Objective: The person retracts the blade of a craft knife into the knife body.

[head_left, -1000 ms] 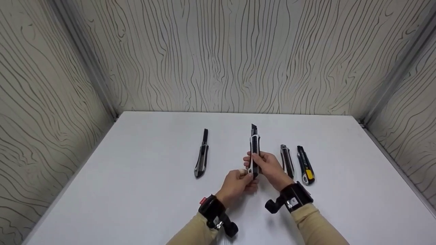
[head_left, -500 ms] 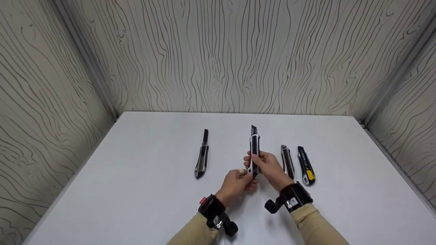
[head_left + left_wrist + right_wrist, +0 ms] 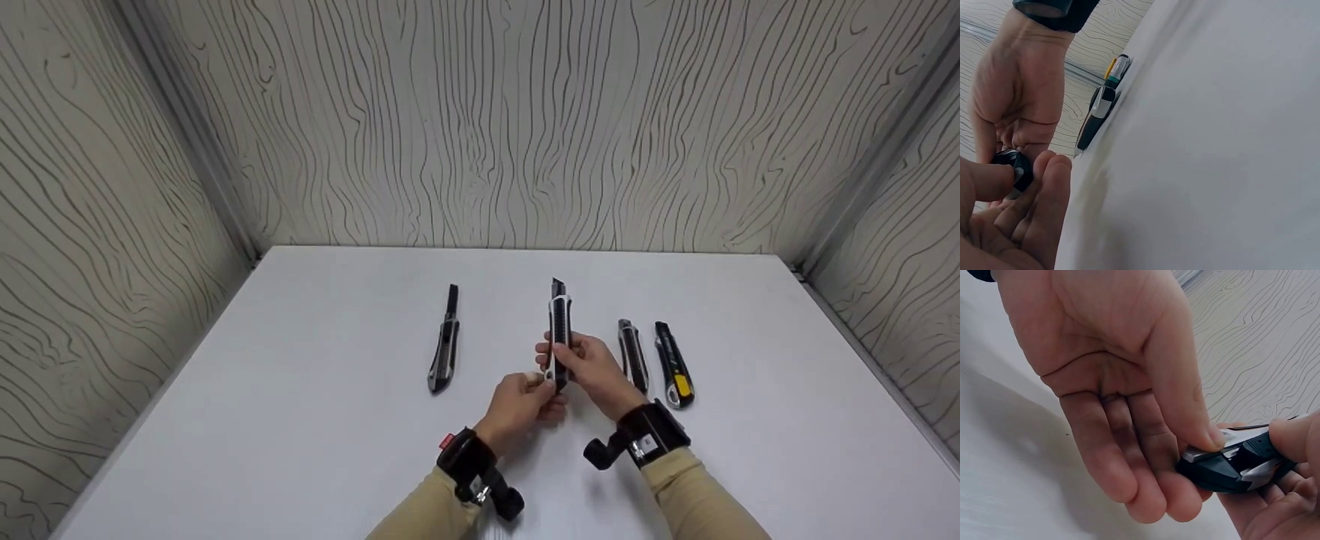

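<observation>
Between my two hands, over the white table, is a black-and-white utility knife (image 3: 560,319) with a short length of blade out, pointing away from me. My right hand (image 3: 596,371) grips its handle, thumb on the upper face. Thumb and fingers of my left hand (image 3: 517,405) pinch the near end. In the right wrist view, the right thumb (image 3: 1292,441) sits on the slider part of the utility knife (image 3: 1216,472), while the left hand (image 3: 1112,354) pinches its butt. The left wrist view shows only the butt of the utility knife (image 3: 1022,169).
A similar knife (image 3: 444,352) with a long dark blade out lies left of the hands. Right of them lie another black-and-white knife (image 3: 634,356), partly behind the right wrist, and a black knife with a yellow slider (image 3: 673,367). Patterned walls (image 3: 480,127) enclose the table (image 3: 300,420).
The blade tip has drawn back slightly toward the handle, and the right thumb has slid a little nearer to me. The left hand and the knives on the table stay put.
</observation>
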